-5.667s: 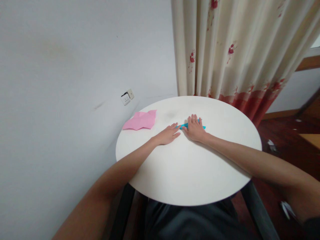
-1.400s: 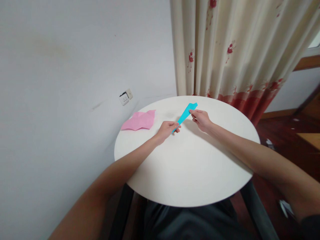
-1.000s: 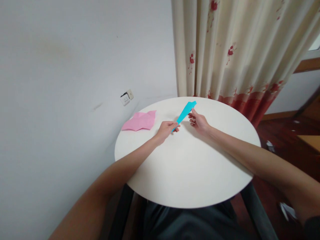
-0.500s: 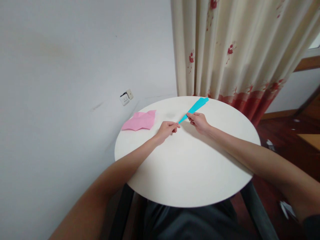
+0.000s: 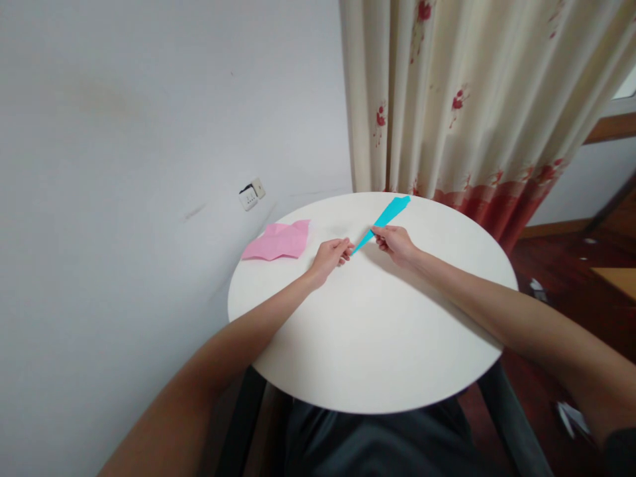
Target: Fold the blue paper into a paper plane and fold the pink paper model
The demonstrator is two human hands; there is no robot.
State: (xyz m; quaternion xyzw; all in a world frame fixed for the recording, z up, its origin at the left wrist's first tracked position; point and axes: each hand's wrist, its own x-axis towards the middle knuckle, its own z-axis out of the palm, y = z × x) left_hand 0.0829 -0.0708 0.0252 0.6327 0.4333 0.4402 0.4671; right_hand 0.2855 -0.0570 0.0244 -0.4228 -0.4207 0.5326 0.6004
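Observation:
A narrow folded blue paper (image 5: 386, 214) slants up and to the right above the far part of a round white table (image 5: 372, 344). My right hand (image 5: 393, 241) pinches it near its lower, pointed end. My left hand (image 5: 332, 255) has its fingertips at that pointed tip. The wide end of the blue paper points toward the curtain. Both forearms reach across the table from the near side.
A crumpled pink paper (image 5: 279, 241) lies on the table's far left, close to my left hand. A white wall with a socket (image 5: 251, 193) stands left. A flowered curtain (image 5: 467, 106) hangs behind the table. Wooden floor with small litter (image 5: 538, 286) is right.
Five seconds ago both hands pressed the blue paper flat on the table. They have since lifted it, and its wide end has swung from upright toward the right; the left hand slid to the tip.

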